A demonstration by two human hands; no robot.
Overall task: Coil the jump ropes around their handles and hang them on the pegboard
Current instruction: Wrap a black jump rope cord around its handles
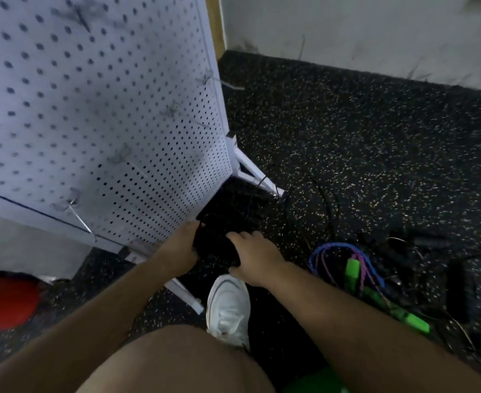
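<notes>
Both my hands hold a black jump rope's handles (216,236) low in front of the white pegboard (97,109). My left hand (180,245) grips them from the left, my right hand (255,255) from the right. Its thin black cord (328,202) trails across the floor to the right. A jump rope with green handles (354,270) and a blue and pink cord (335,251) lies on the floor at the right. More black rope handles (457,287) lie further right. Several metal hooks (79,215) stick out of the pegboard.
The pegboard stands on white legs (255,173) on a speckled black rubber floor (361,131). A white wall (347,29) runs behind. A red object (4,299) sits at the lower left. My white shoe (228,307) and knee are below my hands.
</notes>
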